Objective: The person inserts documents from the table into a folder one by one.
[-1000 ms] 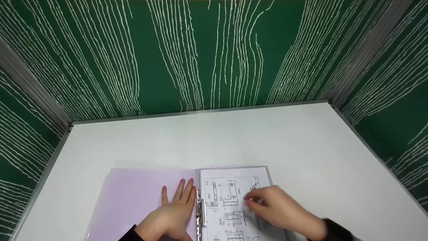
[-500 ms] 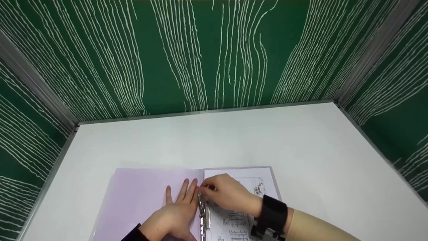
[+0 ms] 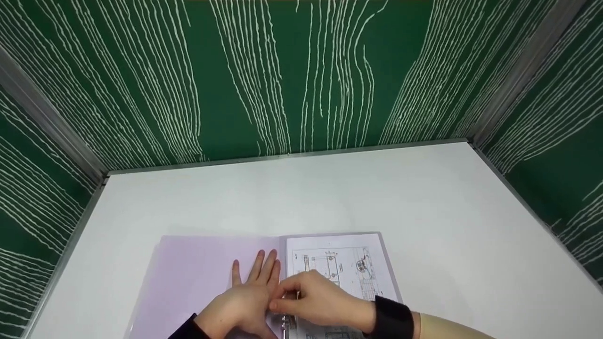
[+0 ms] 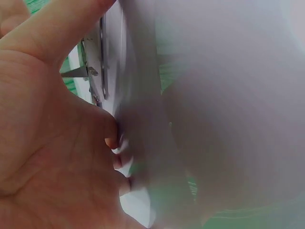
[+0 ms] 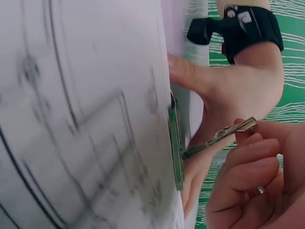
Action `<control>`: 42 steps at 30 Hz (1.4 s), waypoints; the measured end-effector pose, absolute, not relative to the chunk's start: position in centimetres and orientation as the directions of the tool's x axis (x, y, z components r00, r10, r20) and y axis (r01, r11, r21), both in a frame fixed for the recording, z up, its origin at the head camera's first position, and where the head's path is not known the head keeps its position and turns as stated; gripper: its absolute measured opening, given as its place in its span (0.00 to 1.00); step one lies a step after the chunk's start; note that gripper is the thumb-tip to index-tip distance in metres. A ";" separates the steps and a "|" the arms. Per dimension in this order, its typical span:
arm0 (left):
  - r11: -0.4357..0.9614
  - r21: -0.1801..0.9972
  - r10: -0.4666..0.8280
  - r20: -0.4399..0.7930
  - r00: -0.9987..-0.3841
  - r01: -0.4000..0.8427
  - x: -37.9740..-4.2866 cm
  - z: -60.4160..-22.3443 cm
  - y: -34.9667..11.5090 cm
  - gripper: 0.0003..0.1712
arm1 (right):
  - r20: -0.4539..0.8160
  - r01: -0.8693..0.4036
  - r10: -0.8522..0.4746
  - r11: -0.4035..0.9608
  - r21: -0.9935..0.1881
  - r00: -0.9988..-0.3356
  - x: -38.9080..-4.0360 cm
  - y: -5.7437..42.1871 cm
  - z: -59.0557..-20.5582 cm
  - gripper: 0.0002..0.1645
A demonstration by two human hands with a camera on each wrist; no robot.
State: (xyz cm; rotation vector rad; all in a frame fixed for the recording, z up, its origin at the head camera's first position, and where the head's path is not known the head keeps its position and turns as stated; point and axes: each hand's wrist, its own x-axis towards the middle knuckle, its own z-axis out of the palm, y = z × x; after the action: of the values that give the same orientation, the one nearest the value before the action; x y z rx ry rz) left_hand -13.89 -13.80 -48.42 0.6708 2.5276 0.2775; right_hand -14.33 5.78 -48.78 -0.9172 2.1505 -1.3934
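Observation:
A purple clip folder (image 3: 188, 256) lies spread flat, with printed drawing sheets (image 3: 311, 242) on its right side. Along its spine runs a metal clip (image 5: 175, 152). My left hand (image 3: 242, 301) rests on the purple cover beside the spine, fingers straight and spread. My right hand (image 3: 320, 299) reaches across the sheets and pinches the end of the clip's metal lever (image 5: 217, 141). In the right wrist view that lever stands up at a slant from the clip. From the head view, my right hand hides most of the clip.
The folder lies on a white table (image 3: 301, 197) near my body. Green panels (image 3: 226, 94) with wavy white lines stand behind and at both sides, joined by grey metal posts (image 3: 523, 70). A black band (image 3: 393, 318) circles my right wrist.
My right hand has moved left from over the sheets to the spine, then down it toward me. The lever, earlier flat, is now raised. My left hand has stayed in place.

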 end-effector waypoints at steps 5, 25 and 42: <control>0.856 0.320 0.511 -0.403 -0.759 0.406 -13.9 -48.5 -14.0 0.87 | 0.021 -0.301 -0.733 0.253 -0.919 -0.680 -13.5 6.1 -49.1 0.13; 0.849 0.323 0.519 -0.361 -0.775 0.418 -13.7 -48.5 -14.5 0.88 | -0.101 -0.463 -0.656 0.625 -0.629 -0.748 -11.9 5.7 -50.7 0.23; 0.854 0.294 0.514 -0.350 -0.783 0.430 -13.5 -48.3 -14.0 0.86 | -0.076 -0.490 -0.681 0.595 -0.637 -0.728 -12.6 6.3 -51.3 0.24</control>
State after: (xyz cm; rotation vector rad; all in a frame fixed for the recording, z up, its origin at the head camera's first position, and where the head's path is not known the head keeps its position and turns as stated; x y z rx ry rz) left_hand -13.47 -13.97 -48.32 0.6976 2.6068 0.2762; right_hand -12.56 6.34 -51.32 -0.9534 2.5141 -0.8657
